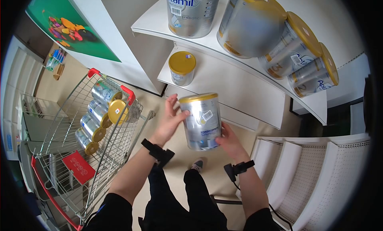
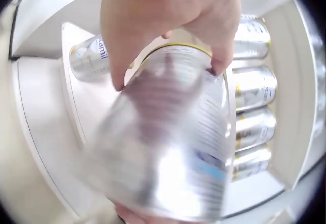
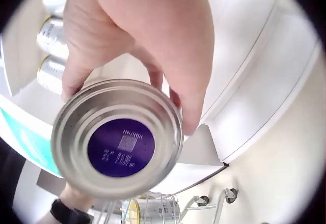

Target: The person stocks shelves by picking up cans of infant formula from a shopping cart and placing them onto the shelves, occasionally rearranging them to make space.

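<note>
Can is up in the air near the middle, between both hands — left hand clamped round the lid end, right hand clamped on the base end, probably because it's chunky for one palm. More cans stand upright on the far white shelf, likely for label display. Cart at left holds some lying down; pale floor.
</note>
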A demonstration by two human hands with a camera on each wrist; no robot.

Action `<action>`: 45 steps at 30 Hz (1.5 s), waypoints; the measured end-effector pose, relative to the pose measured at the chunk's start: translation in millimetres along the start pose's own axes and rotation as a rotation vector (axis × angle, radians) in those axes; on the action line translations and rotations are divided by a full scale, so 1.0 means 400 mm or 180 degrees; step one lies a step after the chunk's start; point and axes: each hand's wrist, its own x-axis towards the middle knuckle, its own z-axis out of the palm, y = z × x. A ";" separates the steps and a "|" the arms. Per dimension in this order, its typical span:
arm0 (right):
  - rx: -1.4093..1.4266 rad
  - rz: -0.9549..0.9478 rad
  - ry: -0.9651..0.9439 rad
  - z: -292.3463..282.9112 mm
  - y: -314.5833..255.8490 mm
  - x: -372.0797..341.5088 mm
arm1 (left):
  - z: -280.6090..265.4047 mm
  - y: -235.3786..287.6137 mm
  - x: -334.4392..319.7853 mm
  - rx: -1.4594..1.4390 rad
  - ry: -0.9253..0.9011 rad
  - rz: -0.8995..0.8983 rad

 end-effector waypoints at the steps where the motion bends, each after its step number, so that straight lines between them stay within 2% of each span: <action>1: -0.0347 -0.0514 0.0404 0.034 0.013 0.009 | 0.032 -0.013 -0.015 0.0011 0.0000 0.0001; 2: -0.0697 -0.1028 0.0811 0.061 0.023 0.016 | 0.072 -0.032 -0.036 0.0464 0.0003 0.0158; 3: -0.0696 -0.1034 0.0809 0.079 0.028 0.020 | 0.098 -0.044 -0.049 0.0912 0.0007 0.0316; 4: -0.1805 -0.1650 0.1247 0.093 0.032 0.022 | 0.103 -0.052 -0.052 0.0651 0.0198 0.0068; 5: -0.2928 -0.2247 0.1679 0.096 0.034 0.019 | 0.093 -0.056 -0.045 0.0648 0.0191 0.0065; 6: -0.2935 -0.2243 0.1694 0.076 0.040 0.022 | 0.069 -0.058 -0.033 0.0237 0.0102 -0.0245; 7: -0.2368 -0.1837 0.1385 0.047 0.045 0.033 | 0.050 -0.052 -0.025 -0.0167 0.0006 -0.0547; 8: -0.1795 -0.1423 0.1074 0.021 0.053 0.037 | 0.035 -0.049 -0.030 -0.0182 0.0043 -0.0529; 9: -0.1790 -0.1420 0.1086 0.020 0.034 0.033 | 0.031 -0.041 -0.041 -0.0181 0.0035 -0.0538; 11: -0.0014 -0.0484 0.0610 0.025 -0.022 0.027 | 0.034 -0.016 -0.061 -0.0751 -0.0181 -0.1029; 12: 0.0416 -0.0274 0.0124 0.013 -0.032 0.029 | 0.032 -0.011 -0.065 -0.1004 -0.0418 -0.1140; 16: 0.0191 -0.0456 0.0274 0.043 -0.042 0.037 | 0.041 -0.002 -0.041 -0.0884 -0.0386 -0.1406; 18: -0.1149 -0.1027 0.1038 0.079 -0.041 0.043 | 0.073 0.015 -0.035 -0.0062 -0.0177 -0.1153; 19: -0.1152 -0.1025 0.1035 0.084 -0.026 0.050 | 0.077 -0.005 -0.029 -0.0066 -0.0174 -0.1152; 21: -0.1291 -0.1666 0.1054 0.091 0.002 0.060 | 0.079 -0.048 -0.020 0.0976 -0.0163 -0.0112; 22: -0.1694 -0.1545 0.1166 0.089 -0.019 0.045 | 0.070 -0.049 -0.017 0.0980 -0.0059 -0.0103; 23: -0.1692 -0.1547 0.1168 0.066 -0.030 0.046 | 0.055 -0.046 -0.012 0.0983 -0.0062 -0.0104; 25: -0.0557 -0.0675 0.0787 0.035 -0.055 0.044 | 0.026 -0.036 -0.010 0.0571 -0.0075 -0.0869; 27: -0.0423 -0.0590 0.0793 0.022 -0.058 0.038 | 0.008 -0.052 -0.015 0.0364 -0.0066 -0.0998; 29: -0.0634 -0.0481 0.0346 0.004 -0.050 0.042 | -0.001 -0.056 -0.017 -0.0065 -0.0289 -0.1260; 30: -0.0630 -0.0498 0.0348 -0.002 -0.043 0.043 | -0.002 -0.064 -0.020 -0.0053 -0.0300 -0.1253; 32: -0.1208 -0.0285 -0.0006 -0.014 -0.025 0.046 | -0.006 -0.078 -0.014 0.0263 -0.1019 -0.0950; 33: -0.1218 -0.0327 -0.0010 -0.015 -0.021 0.050 | 0.008 -0.061 -0.010 0.0428 -0.1116 -0.0874; 35: -0.1380 -0.0374 0.0145 -0.018 -0.022 0.059 | -0.027 -0.120 0.020 0.1307 -0.0970 -0.0651; 36: -0.1181 -0.0425 0.0498 -0.025 -0.006 0.063 | -0.023 -0.125 0.043 0.1318 -0.1009 -0.0626; 37: -0.1168 -0.0431 0.0531 -0.043 0.003 0.081 | -0.010 -0.137 0.057 0.1185 -0.0977 -0.0486; 39: -0.1174 -0.0851 0.1069 -0.072 0.039 0.111 | -0.001 -0.167 0.089 0.1077 -0.0990 -0.0423; 41: -0.0927 -0.0918 0.1170 -0.062 0.003 0.149 | 0.005 -0.207 0.154 0.1320 -0.0889 0.0400; 42: -0.1136 -0.1092 0.1377 -0.069 -0.005 0.173 | 0.006 -0.226 0.176 0.1288 -0.0867 0.0397; 43: -0.1349 -0.1305 0.1575 -0.080 -0.013 0.207 | 0.002 -0.243 0.209 0.1650 -0.0709 0.0564; 44: -0.1377 -0.1376 0.1564 -0.093 -0.025 0.249 | -0.005 -0.257 0.260 0.2030 -0.0566 0.0779; 45: -0.1406 -0.1636 0.1564 -0.110 -0.032 0.291 | -0.008 -0.261 0.305 0.2034 -0.0575 0.0864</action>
